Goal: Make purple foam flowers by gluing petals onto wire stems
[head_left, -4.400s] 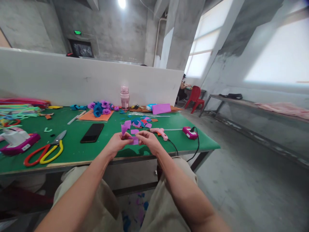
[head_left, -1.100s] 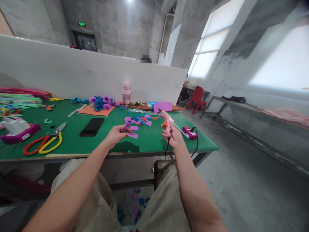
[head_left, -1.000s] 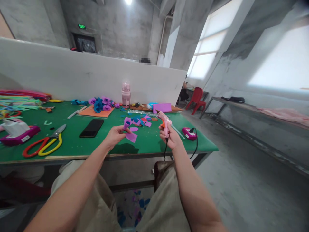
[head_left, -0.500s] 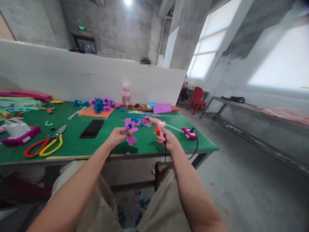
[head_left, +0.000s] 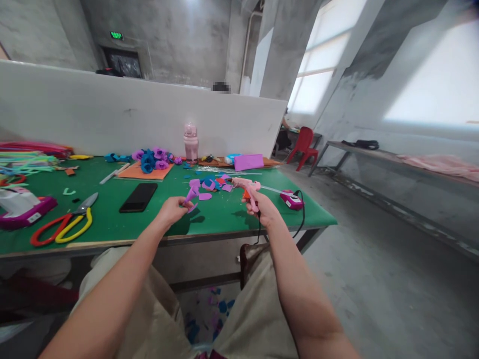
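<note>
Between the fingertips of my left hand [head_left: 175, 209] is a purple paper flower [head_left: 192, 191], tilted above the table's front part. My right hand [head_left: 262, 206] is wrapped round a pink glue gun [head_left: 247, 186], its nozzle pointing left and a clear glue stick [head_left: 275, 191] sticking out of its back. The gun's orange trigger [head_left: 246, 195] shows by my fingers. Loose blue and purple petals [head_left: 210, 184] lie on the green table [head_left: 108, 219] between my hands. One purple petal [head_left: 205, 196] lies flat near the flower.
Left of my hands are a black phone [head_left: 138, 197] and red-and-yellow scissors [head_left: 69, 222]. Behind stand finished flowers [head_left: 149, 159] on orange sheets [head_left: 138, 172], a pink bottle [head_left: 191, 143] and a purple block [head_left: 248, 162]. A magenta power strip [head_left: 292, 200] with a black cable sits at right.
The flower in my left hand has been turned, so it shows from the side and its petals point differently. My right hand keeps the glue gun, and the view has shifted slightly.
</note>
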### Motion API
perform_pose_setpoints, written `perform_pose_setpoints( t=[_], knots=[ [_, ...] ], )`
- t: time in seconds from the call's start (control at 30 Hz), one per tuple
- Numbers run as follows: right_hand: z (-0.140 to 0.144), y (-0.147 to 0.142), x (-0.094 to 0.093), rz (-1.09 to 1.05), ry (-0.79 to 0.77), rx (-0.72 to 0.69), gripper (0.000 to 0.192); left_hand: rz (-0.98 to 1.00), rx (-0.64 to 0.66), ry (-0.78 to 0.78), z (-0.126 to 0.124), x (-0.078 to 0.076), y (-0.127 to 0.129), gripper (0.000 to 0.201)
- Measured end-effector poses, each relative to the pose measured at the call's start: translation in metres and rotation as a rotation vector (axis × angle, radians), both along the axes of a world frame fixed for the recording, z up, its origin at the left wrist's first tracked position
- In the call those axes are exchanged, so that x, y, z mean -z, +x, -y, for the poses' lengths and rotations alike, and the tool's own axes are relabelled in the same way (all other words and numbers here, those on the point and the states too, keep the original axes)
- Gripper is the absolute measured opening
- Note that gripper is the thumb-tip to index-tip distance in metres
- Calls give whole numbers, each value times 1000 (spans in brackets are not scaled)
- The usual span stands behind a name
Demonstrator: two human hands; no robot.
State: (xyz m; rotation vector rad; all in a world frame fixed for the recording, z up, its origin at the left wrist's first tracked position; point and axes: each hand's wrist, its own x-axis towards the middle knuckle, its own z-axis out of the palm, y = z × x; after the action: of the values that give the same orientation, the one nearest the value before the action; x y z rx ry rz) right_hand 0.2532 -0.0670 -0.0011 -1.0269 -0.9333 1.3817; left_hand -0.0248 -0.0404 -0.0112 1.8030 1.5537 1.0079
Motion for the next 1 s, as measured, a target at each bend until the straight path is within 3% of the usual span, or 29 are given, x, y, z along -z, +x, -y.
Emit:
perform_pose_setpoints(
  t=[0.13,0.3,0.5,0.57,0.67,0.8,0.9,1.0],
  knots=[
    [0,-5,0,3,-2,-1,32,-40,-110,29,0,-3,0,14],
    [0,-8,2,31,9,-2,34,-3,-108,8,-2,-4,0,14],
    [1,-6,1,45,-20,30,34,111,218,-184,7,-9,-1,29],
    [1,-5,2,44,-14,28,31,22,198,-102,7,-14,-9,31],
    [0,-4,4,36,12,12,29,-316,198,32,3,-19,-25,25],
    [0,-3,6,31,23,7,30,-701,265,144,-9,-10,-34,22],
    [0,-2,6,23,27,10,30,-784,223,140,-17,0,-29,16],
    [1,0,5,23,18,13,30,-722,178,139,-20,1,-21,17]
  ],
)
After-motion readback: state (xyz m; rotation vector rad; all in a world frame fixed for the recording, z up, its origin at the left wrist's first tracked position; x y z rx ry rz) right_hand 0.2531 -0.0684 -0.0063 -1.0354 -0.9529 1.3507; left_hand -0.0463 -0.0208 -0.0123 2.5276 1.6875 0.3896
